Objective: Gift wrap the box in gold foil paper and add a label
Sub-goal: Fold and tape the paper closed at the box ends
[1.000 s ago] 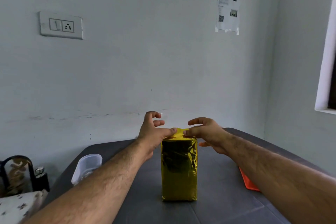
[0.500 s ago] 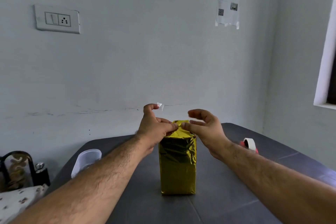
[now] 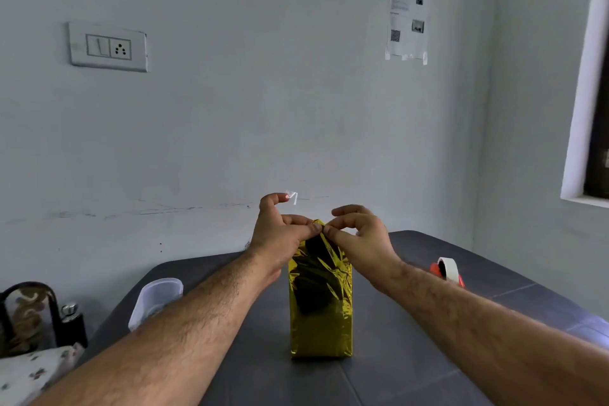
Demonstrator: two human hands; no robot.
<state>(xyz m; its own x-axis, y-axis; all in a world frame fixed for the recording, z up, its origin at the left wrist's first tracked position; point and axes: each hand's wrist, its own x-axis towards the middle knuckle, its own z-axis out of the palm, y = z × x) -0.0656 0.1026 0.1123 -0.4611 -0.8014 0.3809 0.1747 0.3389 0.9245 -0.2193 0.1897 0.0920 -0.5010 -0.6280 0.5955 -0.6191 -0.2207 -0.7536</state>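
Both hands pinch the foil (image 3: 319,228) flap together atop the box (image 3: 321,303) standing between them, left hand (image 3: 282,235) carrying tape (image 3: 292,197) on a raised fingertip, right hand (image 3: 359,237) best holding the fold flat for taping.

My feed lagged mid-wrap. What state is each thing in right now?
Gold-wrapped box: upright on the table, top foil pinched.
Left hand: pinching top foil.
Right hand: pinching top foil.
Tape piece: stuck to a left fingertip.
Tape dispenser: resting on the table, untouched.
Plastic container: tilted, untouched.
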